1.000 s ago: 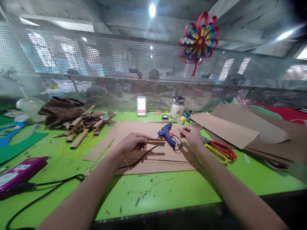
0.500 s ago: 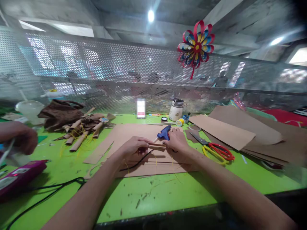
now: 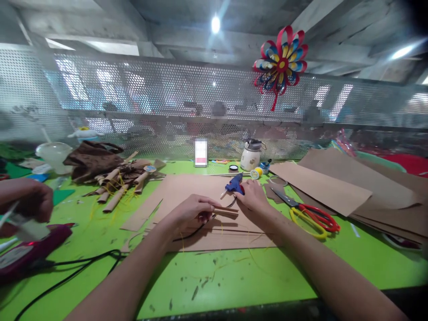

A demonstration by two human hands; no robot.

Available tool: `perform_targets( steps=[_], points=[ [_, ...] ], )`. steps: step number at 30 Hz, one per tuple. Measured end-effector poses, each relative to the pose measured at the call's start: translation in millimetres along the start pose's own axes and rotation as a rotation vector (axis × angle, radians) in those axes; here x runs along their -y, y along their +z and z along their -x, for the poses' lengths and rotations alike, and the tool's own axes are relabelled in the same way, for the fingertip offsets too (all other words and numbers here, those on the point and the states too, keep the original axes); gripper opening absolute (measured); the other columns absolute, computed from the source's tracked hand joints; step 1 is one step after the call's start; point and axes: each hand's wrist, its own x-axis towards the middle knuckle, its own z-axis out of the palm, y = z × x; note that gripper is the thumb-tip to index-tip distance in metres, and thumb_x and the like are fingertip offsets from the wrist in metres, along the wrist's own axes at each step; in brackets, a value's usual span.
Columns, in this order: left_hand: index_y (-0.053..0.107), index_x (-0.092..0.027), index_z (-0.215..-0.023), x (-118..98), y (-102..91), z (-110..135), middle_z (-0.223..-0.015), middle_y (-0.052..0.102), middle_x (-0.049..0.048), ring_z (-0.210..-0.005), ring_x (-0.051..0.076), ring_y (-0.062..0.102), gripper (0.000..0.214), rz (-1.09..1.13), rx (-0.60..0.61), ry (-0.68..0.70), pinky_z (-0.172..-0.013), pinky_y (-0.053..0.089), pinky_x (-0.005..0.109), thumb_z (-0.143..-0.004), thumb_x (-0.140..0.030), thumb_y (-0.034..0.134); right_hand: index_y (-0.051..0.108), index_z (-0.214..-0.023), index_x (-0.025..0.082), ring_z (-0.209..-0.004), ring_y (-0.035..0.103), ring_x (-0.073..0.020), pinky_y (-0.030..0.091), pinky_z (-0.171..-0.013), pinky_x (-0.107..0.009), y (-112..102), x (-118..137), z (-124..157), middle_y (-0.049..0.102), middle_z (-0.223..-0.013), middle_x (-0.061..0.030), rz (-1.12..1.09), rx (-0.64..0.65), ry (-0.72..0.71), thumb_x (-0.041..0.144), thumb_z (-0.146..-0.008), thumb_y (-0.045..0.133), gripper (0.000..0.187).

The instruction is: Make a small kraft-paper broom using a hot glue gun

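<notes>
Apparently partway. Left hand (image 3: 195, 208) pinches a folded cardboard strip (image 3: 229, 211), free end toward the right hand (image 3: 253, 196), which is closed round the blue glue gun (image 3: 234, 183). Hands apart; gun's tip clear of strip. Whether strip is already glued, cannot tell. Seemingly done: rolled tubes (image 3: 113, 200) beyond left hand, leftward. Unworked, seemingly: flat brown sheets (image 3: 187, 185) beneath both hands.

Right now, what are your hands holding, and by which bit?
Left hand: a brown piece, by its left end. Right hand: the blue glue gun, apparently by its handle.
</notes>
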Motion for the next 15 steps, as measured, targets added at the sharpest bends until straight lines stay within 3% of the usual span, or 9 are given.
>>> perform_targets(
  steps=[10, 15],
  points=[
    [0.075, -0.015, -0.094, 1.4, -0.3, -2.8, -0.059, 0.062, 0.0015, -0.053, 0.012, 0.05, 0.03, -0.06, -0.003, 0.01, -0.054, 0.04, 0.023, -0.071, -0.024, 0.059, 0.07, -0.095, 0.014, -0.095, 0.053, -0.0334, 0.038, -0.083, -0.041, -2.0, -3.6, 5.5, 0.066, -0.098, -0.0161, -0.03, -0.055, -0.041, 0.049, -0.079, 0.062, 0.039],
    [0.074, -0.013, -0.097, 3.2, -3.9, -3.4, -0.054, 0.059, 0.0005, -0.051, 0.011, 0.049, 0.031, -0.069, 0.007, 0.016, -0.053, 0.04, 0.024, -0.073, -0.025, 0.059, 0.07, -0.088, 0.018, -0.095, 0.053, -0.0308, 0.038, -0.083, -0.04, -4.6, -2.3, 10.4, 0.067, -0.096, -0.0131, -0.096, -0.092, -0.067, 0.046, -0.078, 0.064, 0.03]
  ],
)
